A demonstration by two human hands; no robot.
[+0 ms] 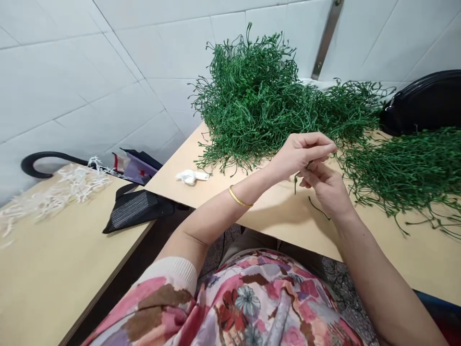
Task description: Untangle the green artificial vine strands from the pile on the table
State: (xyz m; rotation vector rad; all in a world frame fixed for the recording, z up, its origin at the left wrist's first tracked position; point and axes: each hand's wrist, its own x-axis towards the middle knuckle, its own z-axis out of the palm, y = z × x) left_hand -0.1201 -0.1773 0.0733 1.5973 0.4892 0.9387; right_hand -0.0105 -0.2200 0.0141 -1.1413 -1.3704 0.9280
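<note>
My left hand (304, 153), with a gold bangle on its wrist, is pinched closed over the table, thumb and fingertips pointing right. Just below it and close against it, my right hand (327, 187) also has its fingers closed. Thin green stems with small tips, which look like artificial plant parts, show between the hands, and a short green end (296, 185) hangs down on the left of the right-hand fingers. My fingers hide most of what they hold. A single loose green stem (320, 209) shows just left of my right wrist.
A tall tangled heap of green stems (252, 101) stands against the tiled wall. Another pile (406, 168) lies to the right, below a black bag (425, 103). Crumpled white tissue (192, 177) lies at the left. White strands (79, 185) cover part of a second table.
</note>
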